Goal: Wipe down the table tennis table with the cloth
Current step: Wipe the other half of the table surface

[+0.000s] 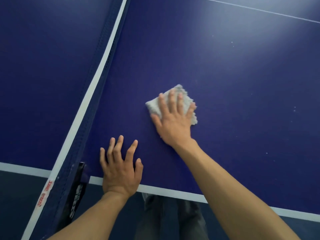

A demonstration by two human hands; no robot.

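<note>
Blue table, cloth half hidden under flat right hand.

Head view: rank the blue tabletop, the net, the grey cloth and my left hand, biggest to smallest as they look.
1. blue tabletop
2. net
3. left hand and grey cloth: unranked; the hand is nearer, and the right hand covers part of the cloth.

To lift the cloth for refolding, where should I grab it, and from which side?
Probably the bare left corner of the cloth, from the net side: it pokes out past the right hand, whose straight fingers press the rest flat on the table tennis table. Pinch its edge from above.
</note>
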